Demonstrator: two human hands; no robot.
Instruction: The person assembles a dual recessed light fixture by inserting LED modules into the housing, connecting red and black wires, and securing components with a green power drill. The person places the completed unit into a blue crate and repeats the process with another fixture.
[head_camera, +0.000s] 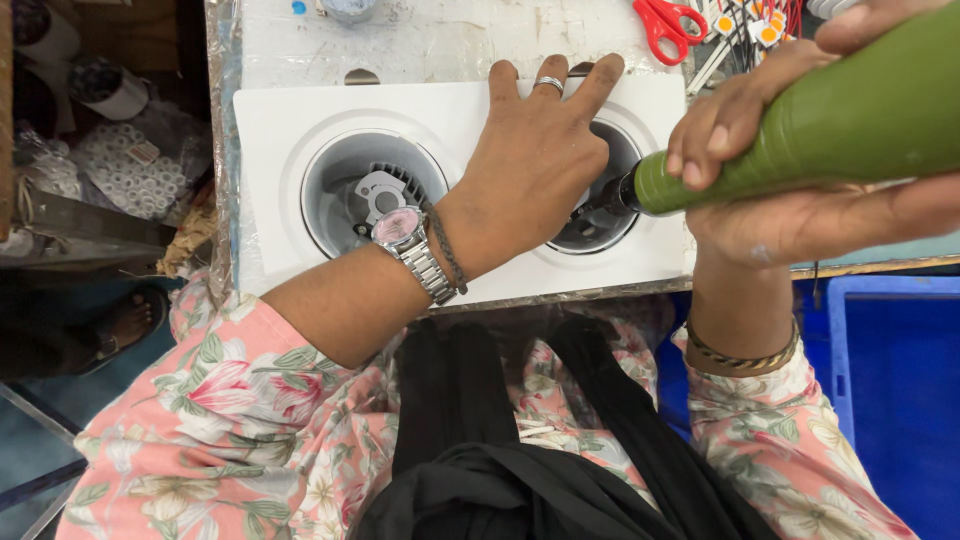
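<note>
- Left hand (535, 150) lies flat, fingers spread, on the white twin lamp housing (290, 120), covering the strip between its two round openings and part of the right one.
- Right hand (790, 190) is closed around a green power screwdriver (850, 125), fingers curled over the barrel, thumb beneath.
- Screwdriver's long axis runs from the upper right down to the lower left, and its dark tip (600, 205) sits inside the housing's right opening, just beside the heel of the left hand.
- Housing lies straight ahead of the body at the near edge of the bench, long side running left to right.
- Left opening (375, 190) of the housing is uncovered, showing a grey finned part inside.
- Red scissors (668, 22) lie beyond the housing's far right corner.
- Of the two hands, the right is the one driving the tool; the left only steadies the housing.
</note>
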